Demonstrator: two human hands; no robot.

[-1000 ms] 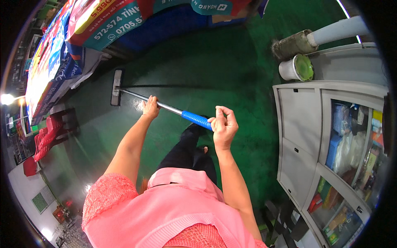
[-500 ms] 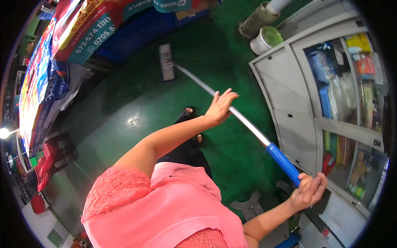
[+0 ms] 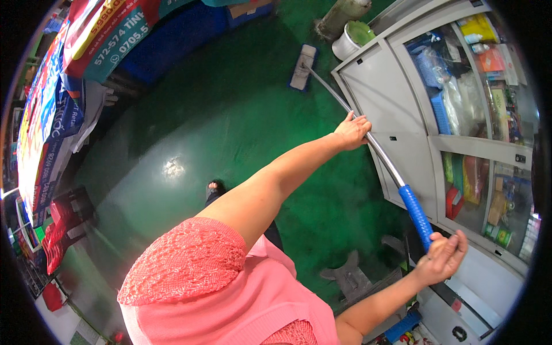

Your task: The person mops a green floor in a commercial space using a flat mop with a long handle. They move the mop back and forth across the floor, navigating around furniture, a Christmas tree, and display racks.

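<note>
A flat mop with a pale rectangular head (image 3: 303, 67) edged in blue lies on the green floor, in front of me. Its metal pole (image 3: 386, 162) slants back toward my right side and ends in a blue textured grip (image 3: 415, 213). My left hand (image 3: 353, 131) is closed around the pole about midway, with that arm stretched across my body. At the grip's end, my right hand (image 3: 441, 260) is closed on the handle, some of its fingers loosely extended.
A grey cabinet (image 3: 386, 92) with glass doors and packed shelves stands along the right. Beside it are a white bucket (image 3: 346, 46) with green inside and a thick post (image 3: 342, 17). Printed banners (image 3: 52, 129) hang at left, near red plastic chairs (image 3: 57, 230).
The mop head has moved right across the floor, toward the bucket and cabinet. My left hand has swung right with the pole, its fingers now curled round it. My right hand has shifted slightly right.
</note>
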